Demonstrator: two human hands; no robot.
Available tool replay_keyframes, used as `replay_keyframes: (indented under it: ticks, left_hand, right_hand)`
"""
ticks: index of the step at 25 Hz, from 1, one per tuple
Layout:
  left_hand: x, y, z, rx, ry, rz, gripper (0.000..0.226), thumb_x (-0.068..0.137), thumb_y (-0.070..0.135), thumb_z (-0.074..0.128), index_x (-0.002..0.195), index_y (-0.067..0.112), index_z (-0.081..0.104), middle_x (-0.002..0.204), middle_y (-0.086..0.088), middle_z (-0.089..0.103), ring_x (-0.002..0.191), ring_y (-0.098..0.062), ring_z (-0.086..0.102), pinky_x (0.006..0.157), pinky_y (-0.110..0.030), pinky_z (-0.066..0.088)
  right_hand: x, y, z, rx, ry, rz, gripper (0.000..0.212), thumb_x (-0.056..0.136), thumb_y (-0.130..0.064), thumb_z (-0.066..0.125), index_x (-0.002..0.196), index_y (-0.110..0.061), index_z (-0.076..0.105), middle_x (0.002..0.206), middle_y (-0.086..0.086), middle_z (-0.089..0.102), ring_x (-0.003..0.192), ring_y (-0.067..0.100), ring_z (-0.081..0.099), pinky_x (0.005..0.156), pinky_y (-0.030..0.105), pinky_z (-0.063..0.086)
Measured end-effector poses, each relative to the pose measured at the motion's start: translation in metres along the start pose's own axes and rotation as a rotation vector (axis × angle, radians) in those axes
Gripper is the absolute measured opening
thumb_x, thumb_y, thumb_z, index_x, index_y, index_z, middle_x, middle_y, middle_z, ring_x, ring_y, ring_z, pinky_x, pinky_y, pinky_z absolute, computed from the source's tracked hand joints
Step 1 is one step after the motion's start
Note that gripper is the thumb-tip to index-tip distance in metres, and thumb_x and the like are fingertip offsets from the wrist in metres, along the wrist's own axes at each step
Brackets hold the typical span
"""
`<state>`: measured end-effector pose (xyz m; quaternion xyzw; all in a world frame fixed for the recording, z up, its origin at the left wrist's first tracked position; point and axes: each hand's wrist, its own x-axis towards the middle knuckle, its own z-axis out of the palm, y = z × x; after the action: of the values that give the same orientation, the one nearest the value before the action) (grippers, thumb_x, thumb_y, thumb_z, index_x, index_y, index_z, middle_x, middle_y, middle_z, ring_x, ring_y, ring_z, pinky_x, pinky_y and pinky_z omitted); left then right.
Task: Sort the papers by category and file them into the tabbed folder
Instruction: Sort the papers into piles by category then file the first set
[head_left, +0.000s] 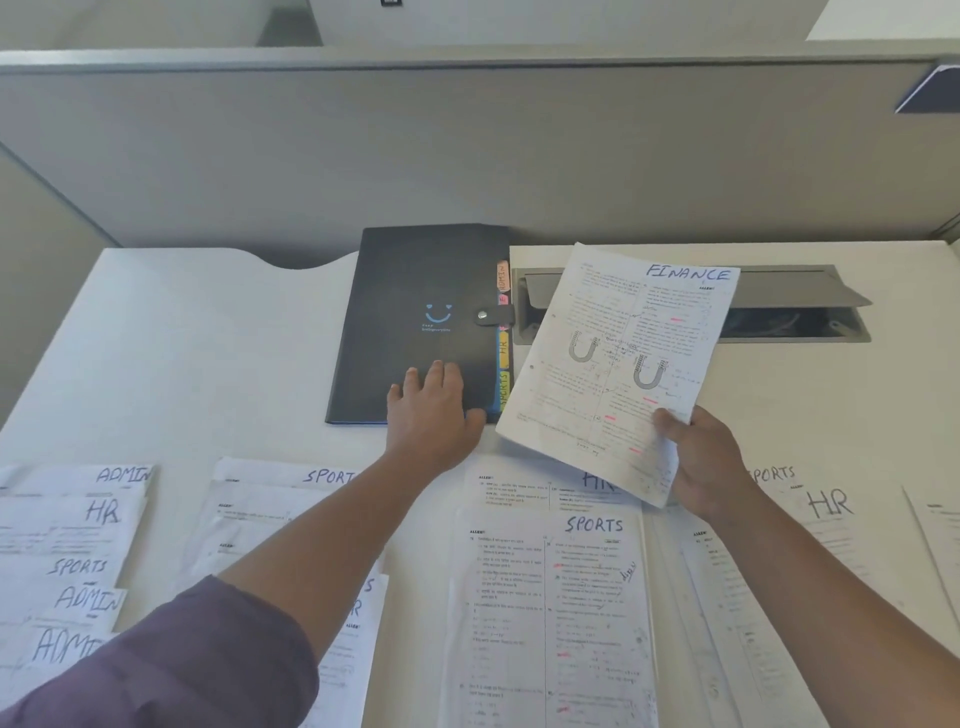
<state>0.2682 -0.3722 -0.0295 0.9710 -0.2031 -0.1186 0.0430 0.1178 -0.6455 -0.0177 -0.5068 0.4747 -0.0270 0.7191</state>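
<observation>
Right now the person's right hand pinches the near corner of a printed sheet headed FINANCE, thumb on top and fingers curled beneath, holding it tilted up off the desk. Two horseshoe-magnet drawings show on the page, with pink marks scattered through the text. Just left of that grip, the sheet's lower left edge comes close to the dark tabbed folder, which lies shut with its snap strap fastened and a small blue smile printed on the cover. Coloured tabs run down the folder's right edge beside the lifted sheet; ADMIN, HR and SPORTS can be read, the others are too small to tell. The left hand lies flat on the folder's near corner, fingers straight and spread, thumb at its near edge, gripping nothing. A purple sleeve covers that upper arm.

Beyond the held sheet, a grey cable hatch stands open in the desk. Nearer than both hands, loose papers spread across the desk in overlapping heaps, hand-labelled SPORTS, HR and ADMIN. A grey partition rises behind the desk.
</observation>
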Motion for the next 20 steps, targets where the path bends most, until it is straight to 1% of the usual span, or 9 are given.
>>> replay_keyframes:
  ticks: [2,5,7,9,11,13,15,17,20]
  left_hand:
    - [0.004,0.002,-0.002,-0.032,0.063,0.012,0.053,0.101,0.05,0.044,0.144,0.019,0.041,0.14,-0.005,0.055,0.128,-0.037,0.052,0.101,-0.053,0.05]
    - [0.007,0.0,-0.005,-0.157,0.12,0.009,0.046,0.106,0.05,0.035,0.14,0.022,0.049,0.128,-0.005,0.059,0.117,-0.035,0.058,0.089,-0.048,0.055]
    - [0.006,-0.001,-0.009,-0.056,0.013,0.03,0.055,0.101,0.057,0.042,0.144,0.023,0.045,0.135,-0.005,0.053,0.122,-0.034,0.054,0.089,-0.046,0.055]
    - [0.003,0.001,-0.016,0.058,-0.094,0.044,0.077,0.089,0.077,0.045,0.144,0.023,0.042,0.139,-0.004,0.045,0.123,-0.033,0.049,0.088,-0.044,0.054]
    - [0.005,0.005,-0.026,0.066,-0.142,0.013,0.081,0.082,0.086,0.043,0.132,0.023,0.051,0.13,-0.002,0.044,0.115,-0.03,0.045,0.083,-0.041,0.048]
    - [0.02,0.006,-0.031,-0.058,-0.12,-0.032,0.062,0.09,0.077,0.044,0.107,0.019,0.061,0.112,0.0,0.044,0.105,-0.027,0.042,0.08,-0.039,0.044]
    - [0.041,0.003,-0.031,-0.268,-0.035,-0.044,0.04,0.098,0.05,0.051,0.089,0.011,0.062,0.101,0.0,0.049,0.104,-0.03,0.049,0.08,-0.038,0.04]
    - [0.061,0.002,-0.029,-0.41,0.037,-0.045,0.025,0.097,0.029,0.054,0.086,0.007,0.059,0.097,-0.007,0.057,0.103,-0.035,0.054,0.081,-0.036,0.037]
    - [0.089,0.013,-0.035,-0.496,0.026,-0.042,0.024,0.099,0.029,0.057,0.089,0.008,0.057,0.1,-0.01,0.06,0.099,-0.035,0.056,0.087,-0.04,0.046]
  right_hand:
    - [-0.004,-0.003,0.001,0.005,0.002,-0.021,0.021,0.106,-0.009,0.056,0.118,-0.018,0.07,0.12,0.003,0.075,0.11,0.029,0.069,0.087,0.047,0.056]
    - [-0.006,-0.004,0.001,-0.02,0.011,-0.05,0.021,0.106,-0.009,0.055,0.12,-0.015,0.069,0.121,0.004,0.075,0.11,0.03,0.069,0.089,0.047,0.055]
    - [-0.004,-0.001,0.002,-0.047,0.02,-0.056,0.021,0.106,-0.01,0.056,0.122,-0.013,0.069,0.122,0.005,0.074,0.111,0.031,0.069,0.094,0.05,0.054]
    - [-0.001,0.001,0.005,-0.065,0.03,-0.05,0.019,0.106,-0.011,0.057,0.12,-0.014,0.069,0.12,0.004,0.075,0.112,0.032,0.069,0.098,0.054,0.053]
    - [0.003,0.0,0.009,-0.073,0.022,-0.054,0.017,0.105,-0.011,0.058,0.116,-0.015,0.07,0.117,0.003,0.075,0.112,0.032,0.069,0.096,0.053,0.054]
    - [0.006,-0.004,0.012,-0.063,0.01,-0.058,0.015,0.105,-0.01,0.058,0.114,-0.015,0.07,0.116,0.002,0.075,0.11,0.03,0.069,0.091,0.048,0.055]
    - [0.008,-0.008,0.014,-0.059,-0.009,-0.068,0.016,0.105,-0.009,0.057,0.113,-0.014,0.07,0.116,0.001,0.075,0.107,0.027,0.07,0.084,0.042,0.056]
    - [0.013,-0.011,0.015,-0.064,-0.023,-0.067,0.018,0.105,-0.008,0.057,0.117,-0.013,0.07,0.116,0.001,0.076,0.107,0.026,0.07,0.079,0.039,0.055]
    - [0.022,-0.012,0.017,-0.046,-0.049,-0.043,0.021,0.105,-0.008,0.057,0.122,-0.011,0.069,0.119,0.004,0.076,0.108,0.029,0.071,0.08,0.041,0.057]
